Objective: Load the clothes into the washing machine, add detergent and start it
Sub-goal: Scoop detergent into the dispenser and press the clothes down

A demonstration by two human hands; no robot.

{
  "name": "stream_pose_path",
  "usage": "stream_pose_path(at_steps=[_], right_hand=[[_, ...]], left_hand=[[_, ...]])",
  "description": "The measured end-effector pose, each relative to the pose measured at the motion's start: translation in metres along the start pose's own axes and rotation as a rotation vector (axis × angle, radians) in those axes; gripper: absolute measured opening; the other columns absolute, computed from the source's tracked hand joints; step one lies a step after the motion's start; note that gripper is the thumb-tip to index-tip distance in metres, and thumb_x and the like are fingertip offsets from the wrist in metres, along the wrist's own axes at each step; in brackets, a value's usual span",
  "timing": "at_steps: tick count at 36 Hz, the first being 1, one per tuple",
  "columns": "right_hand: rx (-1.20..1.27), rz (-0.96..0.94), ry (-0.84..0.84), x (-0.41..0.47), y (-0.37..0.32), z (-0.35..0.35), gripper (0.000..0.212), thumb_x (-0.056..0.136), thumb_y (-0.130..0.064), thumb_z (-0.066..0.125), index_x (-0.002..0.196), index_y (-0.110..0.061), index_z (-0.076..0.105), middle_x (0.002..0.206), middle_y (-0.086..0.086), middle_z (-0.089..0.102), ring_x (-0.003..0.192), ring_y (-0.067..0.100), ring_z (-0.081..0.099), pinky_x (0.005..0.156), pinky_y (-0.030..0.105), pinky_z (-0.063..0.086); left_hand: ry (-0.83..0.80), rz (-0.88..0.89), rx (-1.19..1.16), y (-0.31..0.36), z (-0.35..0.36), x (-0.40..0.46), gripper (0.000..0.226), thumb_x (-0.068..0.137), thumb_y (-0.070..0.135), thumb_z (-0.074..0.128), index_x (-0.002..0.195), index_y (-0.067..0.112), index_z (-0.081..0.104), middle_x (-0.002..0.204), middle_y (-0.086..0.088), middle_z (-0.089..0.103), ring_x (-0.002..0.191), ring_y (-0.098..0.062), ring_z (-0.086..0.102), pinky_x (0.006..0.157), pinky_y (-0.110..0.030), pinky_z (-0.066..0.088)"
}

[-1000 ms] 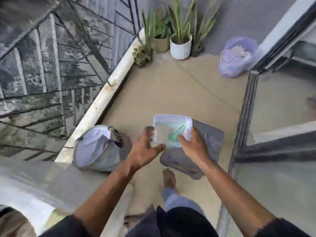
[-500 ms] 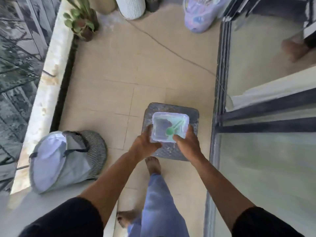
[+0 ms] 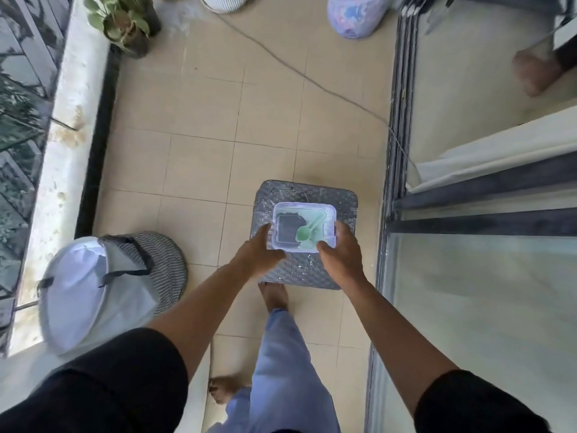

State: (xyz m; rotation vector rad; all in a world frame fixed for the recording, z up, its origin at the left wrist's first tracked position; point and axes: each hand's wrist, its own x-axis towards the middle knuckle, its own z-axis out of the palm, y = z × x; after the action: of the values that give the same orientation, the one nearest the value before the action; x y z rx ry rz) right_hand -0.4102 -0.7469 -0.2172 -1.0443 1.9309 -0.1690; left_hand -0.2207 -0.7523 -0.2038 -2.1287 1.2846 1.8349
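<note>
Head view: a clear plastic container (image 3: pixel 304 226) with a green scoop (image 3: pixel 307 231) inside is gripped at its near corners by the left hand (image 3: pixel 260 254) and right hand (image 3: pixel 340 253), over a grey woven stool (image 3: pixel 304 270). Left of it, a laundry bag (image 3: pixel 103 285) is seen on the floor (image 3: pixel 203 120).

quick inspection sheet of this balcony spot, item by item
surface: beige tiled floor
job's things: clear plastic tub with green scoop inside, above grey woven stool; laundry hamper on its side
clutter: tied patterned bag, potted plant
hands: left hand and right hand both grip the tub
cables: thin cable crossing floor to sliding door track
surroundings: ledge, glass door
</note>
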Motion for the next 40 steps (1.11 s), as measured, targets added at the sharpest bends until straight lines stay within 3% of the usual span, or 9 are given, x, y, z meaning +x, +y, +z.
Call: stream_pose_path(at_steps=[4, 8, 11, 16, 20, 26, 31, 34, 40], right_hand=[[0.003, -0.013, 0.109, -0.026, -0.02, -0.006, 0.051, 0.085, -0.021, 0.068, 0.134, -0.014, 0.056, 0.124, 0.013, 0.059, 0.114, 0.032, 0.06, 0.095, 0.042, 0.052], [0.012, -0.095, 0.073, -0.054, -0.045, -0.005, 0.041, 0.091, -0.019, 0.066, 0.131, -0.014, 0.061, 0.127, 0.011, 0.063, 0.115, 0.032, 0.061, 0.092, 0.035, 0.047], [0.041, -0.143, -0.038, -0.082, -0.069, 0.002, 0.034, 0.097, -0.019, 0.062, 0.131, -0.016, 0.062, 0.122, 0.003, 0.067, 0.112, 0.026, 0.065, 0.091, 0.029, 0.045], [0.008, -0.313, -0.199, -0.128, -0.109, 0.029, 0.031, 0.098, -0.02, 0.059, 0.129, -0.02, 0.062, 0.122, 0.001, 0.069, 0.103, 0.023, 0.069, 0.091, 0.042, 0.056], [-0.045, -0.457, -0.276, -0.17, -0.139, 0.056, 0.027, 0.098, -0.022, 0.062, 0.125, -0.018, 0.066, 0.117, -0.001, 0.069, 0.102, 0.014, 0.064, 0.094, 0.032, 0.051], [-0.083, -0.639, -0.41, -0.253, -0.174, 0.112, 0.013, 0.093, -0.029, 0.062, 0.101, -0.027, 0.072, 0.101, -0.002, 0.078, 0.096, 0.016, 0.072, 0.087, 0.032, 0.055], [-0.096, -0.779, -0.578, -0.342, -0.195, 0.162, 0.011, 0.084, -0.037, 0.063, 0.087, -0.038, 0.073, 0.086, -0.012, 0.077, 0.087, 0.011, 0.074, 0.088, 0.037, 0.059], [-0.108, -0.858, -0.705, -0.39, -0.197, 0.199, 0.017, 0.077, -0.053, 0.059, 0.087, -0.047, 0.072, 0.089, -0.012, 0.078, 0.086, 0.013, 0.076, 0.086, 0.047, 0.062], [-0.207, -0.942, -0.904, -0.486, -0.194, 0.265, 0.021, 0.089, -0.049, 0.064, 0.09, -0.03, 0.073, 0.091, -0.005, 0.079, 0.081, 0.013, 0.075, 0.078, 0.038, 0.061]], left_hand=[[0.048, -0.035, -0.149, -0.017, -0.011, -0.015, 0.067, 0.09, 0.03, 0.075, 0.152, 0.022, 0.048, 0.151, -0.01, 0.058, 0.128, -0.031, 0.062, 0.108, -0.043, 0.053], [0.084, 0.005, -0.327, -0.03, -0.026, -0.05, 0.038, 0.1, 0.019, 0.069, 0.137, 0.015, 0.062, 0.125, -0.007, 0.069, 0.097, -0.017, 0.067, 0.075, -0.027, 0.055], [0.124, -0.013, -0.49, -0.046, -0.043, -0.084, 0.023, 0.1, 0.017, 0.069, 0.123, 0.019, 0.067, 0.106, -0.003, 0.07, 0.085, -0.013, 0.065, 0.07, -0.025, 0.055], [0.212, -0.028, -0.683, -0.085, -0.07, -0.153, 0.035, 0.079, 0.035, 0.071, 0.113, 0.028, 0.07, 0.107, -0.006, 0.072, 0.092, -0.022, 0.064, 0.076, -0.034, 0.052], [0.369, -0.001, -0.819, -0.131, -0.086, -0.211, 0.043, 0.07, 0.035, 0.072, 0.111, 0.022, 0.072, 0.099, -0.009, 0.07, 0.081, -0.026, 0.058, 0.066, -0.03, 0.044], [0.666, 0.1, -0.936, -0.192, -0.094, -0.315, 0.027, 0.104, 0.013, 0.062, 0.13, 0.008, 0.067, 0.111, -0.013, 0.074, 0.094, -0.026, 0.062, 0.081, -0.036, 0.052], [0.842, 0.141, -1.144, -0.253, -0.085, -0.396, 0.024, 0.105, 0.019, 0.063, 0.128, 0.017, 0.069, 0.121, -0.007, 0.077, 0.108, -0.027, 0.07, 0.084, -0.035, 0.06], [0.957, 0.158, -1.24, -0.293, -0.069, -0.439, 0.029, 0.098, 0.028, 0.069, 0.126, 0.02, 0.07, 0.119, -0.007, 0.078, 0.115, -0.033, 0.072, 0.097, -0.048, 0.06], [1.145, 0.151, -1.443, -0.382, -0.035, -0.503, 0.024, 0.107, 0.014, 0.055, 0.128, 0.012, 0.067, 0.123, -0.015, 0.076, 0.104, -0.033, 0.071, 0.092, -0.045, 0.059]])
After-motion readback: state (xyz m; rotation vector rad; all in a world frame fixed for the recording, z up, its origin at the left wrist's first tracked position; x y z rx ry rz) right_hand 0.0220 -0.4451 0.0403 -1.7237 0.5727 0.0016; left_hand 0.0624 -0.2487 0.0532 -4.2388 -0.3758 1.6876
